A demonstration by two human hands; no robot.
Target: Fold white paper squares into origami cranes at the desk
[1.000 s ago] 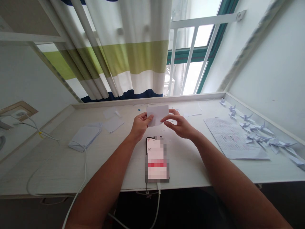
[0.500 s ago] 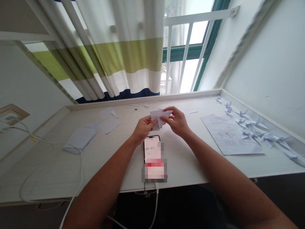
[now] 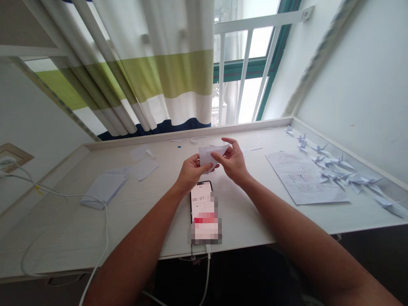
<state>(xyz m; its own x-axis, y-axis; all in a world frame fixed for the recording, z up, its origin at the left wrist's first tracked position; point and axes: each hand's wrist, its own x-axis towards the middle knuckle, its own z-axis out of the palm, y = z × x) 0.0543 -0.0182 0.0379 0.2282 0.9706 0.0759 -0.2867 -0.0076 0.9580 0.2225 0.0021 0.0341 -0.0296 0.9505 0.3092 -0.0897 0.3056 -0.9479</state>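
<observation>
A partly folded piece of white paper (image 3: 205,156) is held up above the desk between both hands. My left hand (image 3: 190,172) grips its left lower side, thumb across the front and fingers behind. On the right side, my right hand (image 3: 234,160) pinches the paper with its thumb on the front face; its index finger is raised off the top edge. Below the hands lies a phone (image 3: 200,197) showing a running timer, part of its screen blurred out. Several folded paper cranes (image 3: 339,163) stand along the right side of the desk.
A printed sheet (image 3: 299,180) lies beside the cranes. Left of the hands are a stack of white paper (image 3: 103,189) and loose squares (image 3: 145,169). A white cable (image 3: 106,225) runs over the desk's left part. The desk (image 3: 245,216) has a raised back rim.
The right index finger has lifted off the paper's top edge, and the right thumb has shifted left and down slightly. The timer has advanced. The whole view has shifted slightly.
</observation>
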